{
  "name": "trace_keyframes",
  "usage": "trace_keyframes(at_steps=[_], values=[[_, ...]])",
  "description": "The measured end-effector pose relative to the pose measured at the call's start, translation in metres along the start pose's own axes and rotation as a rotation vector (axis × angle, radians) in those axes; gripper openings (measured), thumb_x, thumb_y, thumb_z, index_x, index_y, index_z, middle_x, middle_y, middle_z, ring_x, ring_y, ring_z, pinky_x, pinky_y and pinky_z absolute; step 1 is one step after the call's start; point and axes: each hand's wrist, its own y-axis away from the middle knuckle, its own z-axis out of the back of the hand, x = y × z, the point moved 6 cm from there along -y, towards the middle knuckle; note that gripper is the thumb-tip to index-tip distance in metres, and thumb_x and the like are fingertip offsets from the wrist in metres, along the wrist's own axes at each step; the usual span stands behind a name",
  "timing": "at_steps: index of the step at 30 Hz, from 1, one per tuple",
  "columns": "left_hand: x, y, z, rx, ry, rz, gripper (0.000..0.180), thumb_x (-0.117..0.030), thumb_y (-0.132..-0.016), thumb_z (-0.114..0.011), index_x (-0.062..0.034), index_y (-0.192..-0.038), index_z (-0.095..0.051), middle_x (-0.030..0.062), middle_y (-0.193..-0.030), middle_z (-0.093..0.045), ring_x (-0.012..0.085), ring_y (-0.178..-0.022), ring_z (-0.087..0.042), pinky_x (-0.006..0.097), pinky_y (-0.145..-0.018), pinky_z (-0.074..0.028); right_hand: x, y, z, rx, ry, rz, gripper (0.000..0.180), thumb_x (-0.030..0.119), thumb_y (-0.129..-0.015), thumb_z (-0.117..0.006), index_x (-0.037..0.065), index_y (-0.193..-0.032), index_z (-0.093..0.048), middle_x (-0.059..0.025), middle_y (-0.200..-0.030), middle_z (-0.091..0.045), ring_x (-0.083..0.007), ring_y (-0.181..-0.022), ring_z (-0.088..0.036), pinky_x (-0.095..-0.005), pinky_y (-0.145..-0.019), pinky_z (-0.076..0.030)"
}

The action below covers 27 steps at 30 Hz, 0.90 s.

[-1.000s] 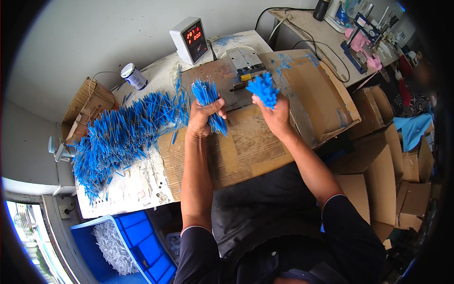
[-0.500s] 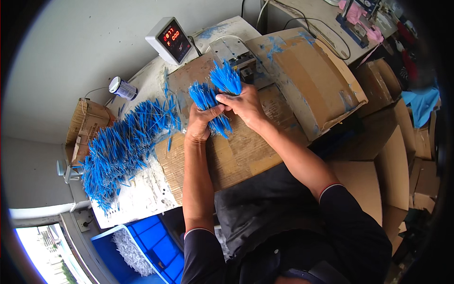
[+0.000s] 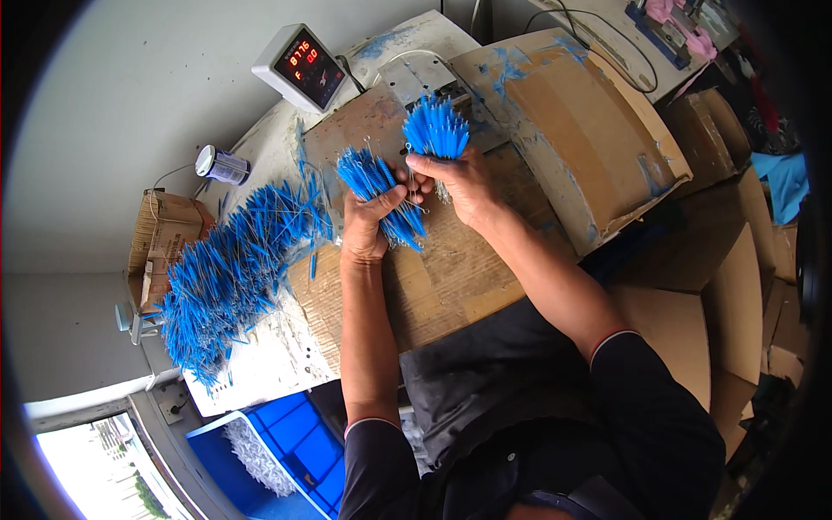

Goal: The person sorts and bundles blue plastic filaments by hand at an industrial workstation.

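Two bundles of thin blue brushes with wire stems are in my hands, over a worn cardboard sheet [image 3: 433, 286] on the table. My left hand [image 3: 368, 217] is closed round the left bundle of small wire brushes [image 3: 368, 173], whose blue ends point both up and down. My right hand [image 3: 464, 178] grips the other bundle of small wire brushes [image 3: 436, 128] upright, blue ends on top. The fingers of both hands almost meet between the bundles. A long heap of the same blue brushes [image 3: 234, 269] lies to the left.
A digital counter [image 3: 303, 65] with red figures stands at the back, beside a small metal machine [image 3: 425, 82]. A round tub [image 3: 223, 165] and a cardboard box [image 3: 169, 234] are at left. Flattened cardboard [image 3: 589, 130] lies right; a blue crate [image 3: 303, 442] sits below.
My right hand and its bundle have shifted slightly right and away from the left bundle, so a gap shows between them. The view has shifted slightly, and the counter's figures have changed.
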Motion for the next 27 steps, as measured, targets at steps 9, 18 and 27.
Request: trace_keyframes(at_steps=[9, 18, 27], values=[[0.001, -0.002, 0.009, -0.105, 0.008, -0.062, 0.04, -0.001, -0.088, -0.076, 0.0014, -0.121, -0.054, 0.0118, -0.093, -0.07, 0.0267, -0.085, -0.072, 0.04, -0.076, -0.061, 0.0, -0.006, 0.011, -0.042, -0.149, 0.085, 0.016, 0.015, -0.093, -0.074, 0.005, -0.103, -0.068, -0.0081, -0.09, -0.073, -0.0173, -0.078, -0.071, -0.0332, -0.067, -0.056], [-0.002, 0.006, -0.001, -0.208, -0.145, -0.117, 0.044, 0.004, -0.081, -0.08, 0.0024, -0.118, -0.057, 0.0111, -0.092, -0.069, 0.025, -0.075, -0.071, 0.037, -0.067, -0.06, 0.0, -0.007, 0.005, -0.069, -0.088, 0.093, 0.019, 0.002, -0.083, -0.08, 0.003, -0.099, -0.071, -0.0049, -0.09, -0.072, -0.0126, -0.074, -0.068, -0.0285, -0.062, -0.056], [0.005, 0.003, -0.008, -0.165, -0.287, -0.105, 0.029, 0.003, -0.08, -0.082, 0.0001, -0.105, -0.066, 0.0083, -0.095, -0.072, 0.0209, -0.087, -0.073, 0.033, -0.076, -0.059, -0.005, -0.012, 0.005, -0.015, -0.057, 0.062, 0.017, 0.002, -0.08, -0.082, 0.005, -0.093, -0.073, -0.0024, -0.085, -0.071, -0.0116, -0.071, -0.066, -0.0277, -0.062, -0.054]])
